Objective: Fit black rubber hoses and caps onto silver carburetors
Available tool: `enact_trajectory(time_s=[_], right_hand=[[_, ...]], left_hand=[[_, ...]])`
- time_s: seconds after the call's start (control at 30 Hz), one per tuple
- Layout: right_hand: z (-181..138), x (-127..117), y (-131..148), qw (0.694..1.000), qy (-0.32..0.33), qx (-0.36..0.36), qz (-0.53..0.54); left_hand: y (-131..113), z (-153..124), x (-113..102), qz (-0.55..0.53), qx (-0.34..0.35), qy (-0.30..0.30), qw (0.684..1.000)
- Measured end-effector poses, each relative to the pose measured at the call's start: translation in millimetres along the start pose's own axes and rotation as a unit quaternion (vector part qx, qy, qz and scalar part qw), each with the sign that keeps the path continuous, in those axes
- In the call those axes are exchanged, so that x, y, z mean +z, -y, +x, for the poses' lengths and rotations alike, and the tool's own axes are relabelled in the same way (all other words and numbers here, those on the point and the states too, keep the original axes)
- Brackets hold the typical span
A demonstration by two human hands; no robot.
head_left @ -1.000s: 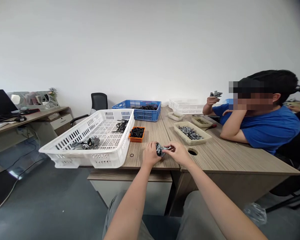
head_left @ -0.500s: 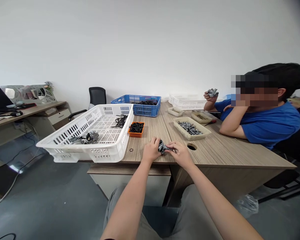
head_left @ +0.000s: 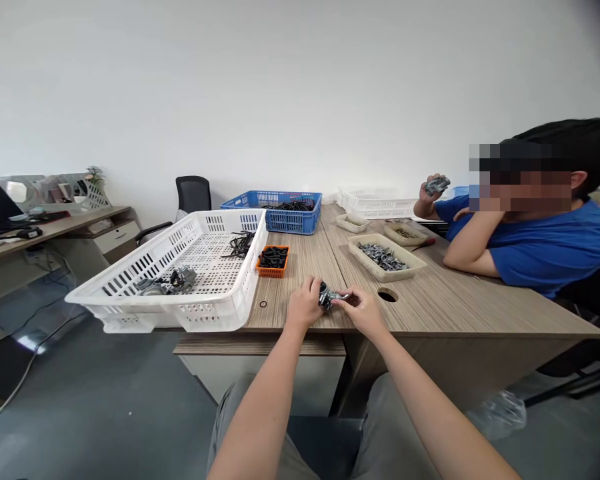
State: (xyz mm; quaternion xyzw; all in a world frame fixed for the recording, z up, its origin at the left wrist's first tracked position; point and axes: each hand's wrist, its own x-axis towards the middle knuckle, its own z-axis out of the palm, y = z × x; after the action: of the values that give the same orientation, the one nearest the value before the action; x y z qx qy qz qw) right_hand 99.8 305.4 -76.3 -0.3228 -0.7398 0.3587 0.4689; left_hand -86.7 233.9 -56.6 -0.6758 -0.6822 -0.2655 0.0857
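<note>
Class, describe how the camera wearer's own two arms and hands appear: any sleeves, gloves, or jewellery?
Both forearms are bare to the frame edge, with no sleeves visible. The left hand and right hand wear no gloves; no rings, watch or markings can be seen. Grey trousers show beneath the arms.

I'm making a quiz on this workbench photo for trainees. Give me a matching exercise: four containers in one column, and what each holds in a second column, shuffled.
Containers:
1. large white crate
2. orange bin
3. blue basket
4. beige tray

Contents:
A. a heap of small silver metal pieces
B. a pile of black parts against the far wall
C. grey metal parts near the front, black strips at the back
D. small black pieces, filling it

Pairs: 1-C, 2-D, 3-B, 4-A
</note>
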Motion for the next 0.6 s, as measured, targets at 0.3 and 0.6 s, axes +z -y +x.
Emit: enact_trajectory(time_s=[0.3,0.6], right_hand=[[1.5,-2.7,-3.8,0.997,0.035,0.030,0.060],[-2.7,-3.8,1.0,0.995,0.031,0.031,0.095]], left_hand=[[0.8,-0.2,-0.3,-0.006,0.003,0.003,1.000],[0.0,-0.4,-1.7,-0.010,-0.013,0.011,1.000]])
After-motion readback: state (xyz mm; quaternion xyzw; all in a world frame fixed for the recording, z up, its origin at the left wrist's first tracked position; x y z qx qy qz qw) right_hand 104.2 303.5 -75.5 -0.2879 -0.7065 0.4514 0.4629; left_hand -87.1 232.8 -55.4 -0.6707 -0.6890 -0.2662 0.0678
